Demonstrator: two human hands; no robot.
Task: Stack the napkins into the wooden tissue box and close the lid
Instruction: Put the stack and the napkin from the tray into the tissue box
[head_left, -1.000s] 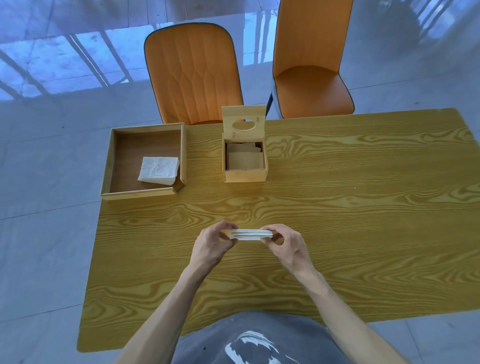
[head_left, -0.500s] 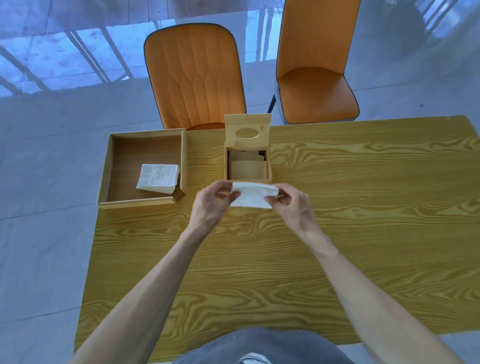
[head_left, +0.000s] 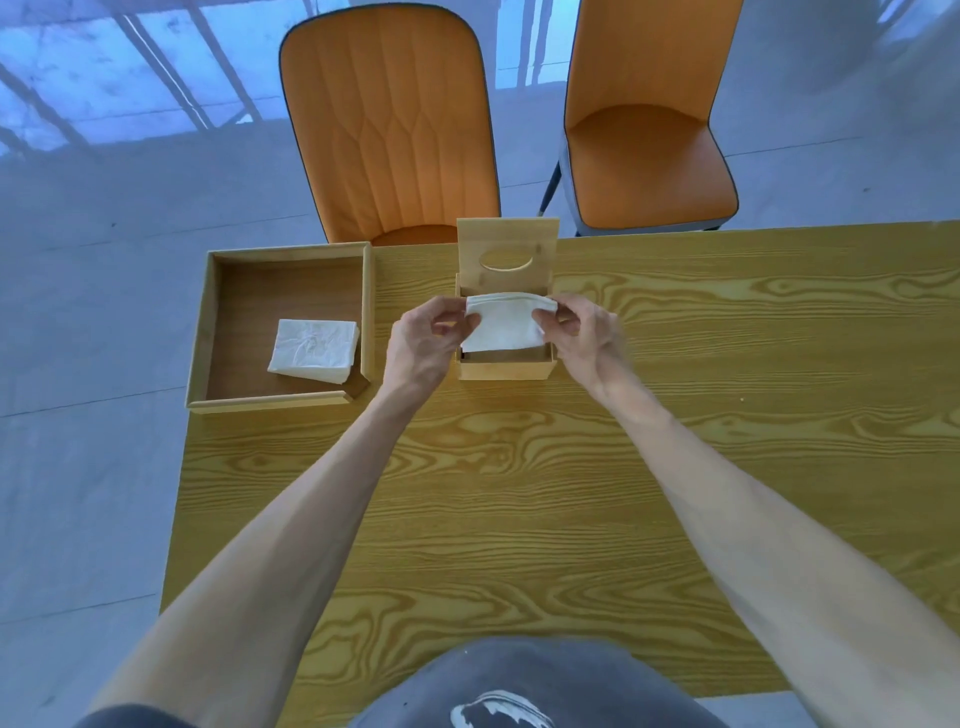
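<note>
A small stack of white napkins (head_left: 503, 323) hangs tilted over the open top of the wooden tissue box (head_left: 506, 369). My left hand (head_left: 423, 340) pinches its left edge and my right hand (head_left: 584, 332) pinches its right edge. The box's lid (head_left: 508, 255) stands upright at the back, with an oval slot in it. The napkins hide most of the box's inside. Another stack of white napkins (head_left: 314, 351) lies in the wooden tray (head_left: 208, 332) to the left of the box.
The yellow wood-grain table (head_left: 571, 493) carries the tray at its far left corner and the box at the far middle. Two orange chairs (head_left: 389, 119) (head_left: 644, 124) stand behind the table's far edge. Grey floor lies to the left.
Both hands carried the napkin stack away from my body, from low over the table's near middle up to the open tissue box. The stack went from flat to tilted.
</note>
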